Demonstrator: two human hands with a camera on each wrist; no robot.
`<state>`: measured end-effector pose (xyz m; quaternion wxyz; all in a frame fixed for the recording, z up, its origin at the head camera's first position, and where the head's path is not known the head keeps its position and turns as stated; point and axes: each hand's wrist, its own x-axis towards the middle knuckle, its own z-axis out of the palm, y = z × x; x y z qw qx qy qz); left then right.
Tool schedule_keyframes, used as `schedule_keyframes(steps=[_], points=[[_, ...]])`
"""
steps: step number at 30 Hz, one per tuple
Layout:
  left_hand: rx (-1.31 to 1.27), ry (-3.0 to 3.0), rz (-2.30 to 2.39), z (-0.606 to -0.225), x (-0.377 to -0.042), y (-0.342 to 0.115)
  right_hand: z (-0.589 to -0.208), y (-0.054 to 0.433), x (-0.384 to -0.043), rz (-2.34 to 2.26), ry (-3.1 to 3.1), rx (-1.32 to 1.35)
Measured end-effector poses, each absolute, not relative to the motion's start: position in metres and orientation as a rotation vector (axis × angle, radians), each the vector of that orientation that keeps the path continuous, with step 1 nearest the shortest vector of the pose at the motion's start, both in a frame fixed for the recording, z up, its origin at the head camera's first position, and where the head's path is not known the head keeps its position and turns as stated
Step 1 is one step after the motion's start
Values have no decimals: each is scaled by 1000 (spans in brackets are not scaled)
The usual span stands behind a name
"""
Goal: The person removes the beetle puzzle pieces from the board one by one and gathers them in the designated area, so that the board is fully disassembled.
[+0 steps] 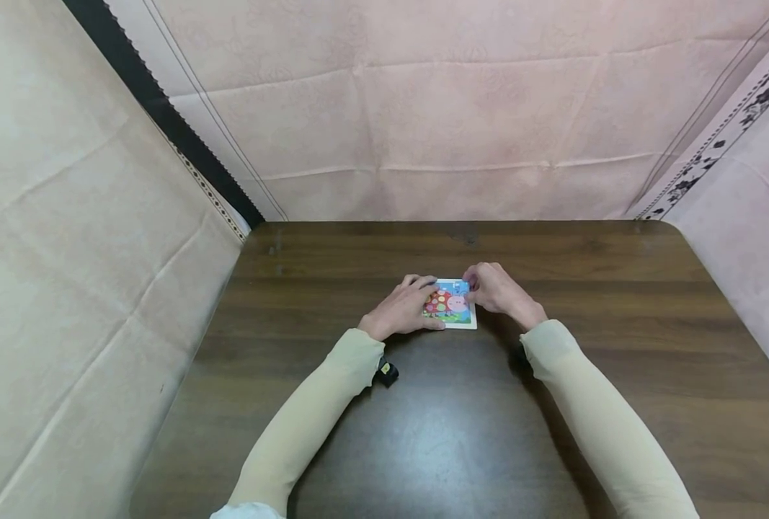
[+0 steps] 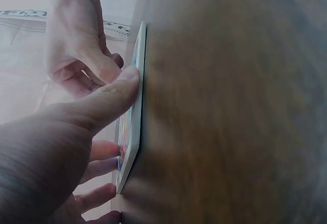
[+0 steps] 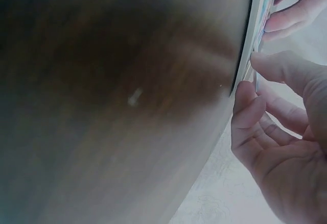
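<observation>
A small square picture puzzle [image 1: 449,306] with a white border lies flat on the table; its colourful print shows a pink cartoon figure and a red spotted shape. My left hand [image 1: 406,306] holds it from the left, the thumb [image 2: 125,83] on the near edge and the fingers across the left and far sides. At the far right corner, my right hand [image 1: 496,290] pinches a thin puzzle piece [image 3: 256,81] between thumb and forefinger. That piece shows only edge-on, and the fingers cover part of the corner.
The brown wooden table [image 1: 592,404] extends around both arms. Pale cloth [image 1: 449,122] hangs behind the far edge, with more cloth at left and right. A small black device [image 1: 386,373] sits at the left wrist.
</observation>
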<state>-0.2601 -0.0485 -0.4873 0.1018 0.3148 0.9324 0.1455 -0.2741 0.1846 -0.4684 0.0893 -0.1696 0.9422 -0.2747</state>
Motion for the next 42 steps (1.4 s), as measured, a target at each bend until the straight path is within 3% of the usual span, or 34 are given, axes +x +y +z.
schedule_keyframes(steps=[14, 42], points=[[919, 2748, 434, -485, -260, -48, -465, 210, -270, -909, 2779, -402], [935, 2759, 436, -488, -263, -47, -468, 317, -276, -835, 2838, -353]])
